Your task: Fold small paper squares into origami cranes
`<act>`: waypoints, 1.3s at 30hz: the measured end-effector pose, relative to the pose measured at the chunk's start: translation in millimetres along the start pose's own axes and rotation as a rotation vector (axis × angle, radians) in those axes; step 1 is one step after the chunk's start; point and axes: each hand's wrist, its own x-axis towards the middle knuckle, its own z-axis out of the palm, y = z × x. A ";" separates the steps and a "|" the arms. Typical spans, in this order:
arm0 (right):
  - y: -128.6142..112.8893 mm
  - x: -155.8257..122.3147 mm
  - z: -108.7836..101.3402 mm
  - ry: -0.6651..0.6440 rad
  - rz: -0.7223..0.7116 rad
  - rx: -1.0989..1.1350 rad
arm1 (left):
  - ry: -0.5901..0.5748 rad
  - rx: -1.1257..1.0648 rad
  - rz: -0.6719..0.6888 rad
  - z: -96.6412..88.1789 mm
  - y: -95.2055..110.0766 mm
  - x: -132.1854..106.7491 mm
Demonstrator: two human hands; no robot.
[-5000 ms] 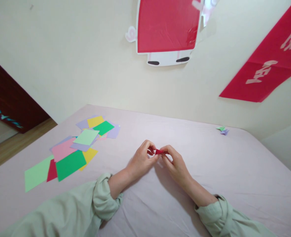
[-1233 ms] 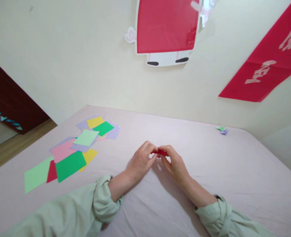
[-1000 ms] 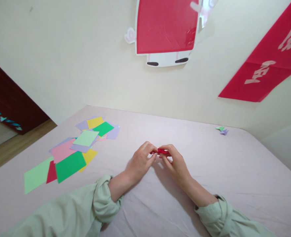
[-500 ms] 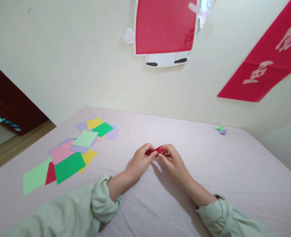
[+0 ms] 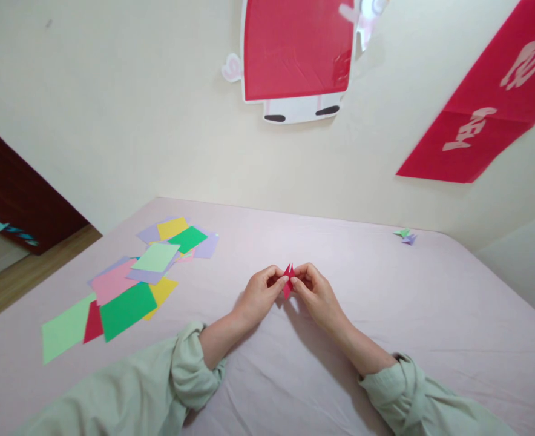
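Note:
A small folded red paper (image 5: 288,287) is held between my two hands over the middle of the table. It is a narrow diamond shape, with two points upward split by a slit and one point downward. My left hand (image 5: 264,292) pinches its left edge between thumb and fingers. My right hand (image 5: 315,293) pinches the right edge in the same way, the thumb on the near face. The fingertips behind the paper are partly hidden.
Loose coloured paper sheets (image 5: 128,310) overlap on the left of the cloth-covered table (image 5: 258,236). A green folded paper piece (image 5: 402,232) and a purple one (image 5: 409,240) sit at the far right. A wall rises behind the table's far edge.
The red paper has turned from lying slanted to standing upright, its split points now up. Both hands stay close together, with fingers shifted to its side edges. The view has moved slightly.

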 end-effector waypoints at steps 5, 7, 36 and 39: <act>5.7 7.1 -1.5 0.061 -0.022 -0.097 | -0.014 0.191 0.046 0.2 -7.7 8.1; 5.5 12.0 -3.3 0.070 -0.013 -0.226 | 0.021 0.389 0.103 -1.8 -11.1 14.4; 6.5 9.7 -10.5 -0.131 -0.392 -1.215 | -0.132 0.879 0.410 -12.5 -14.9 -0.9; 3.1 7.8 -10.3 -0.142 -0.398 -1.247 | -0.122 0.867 0.397 -14.2 -13.6 -1.5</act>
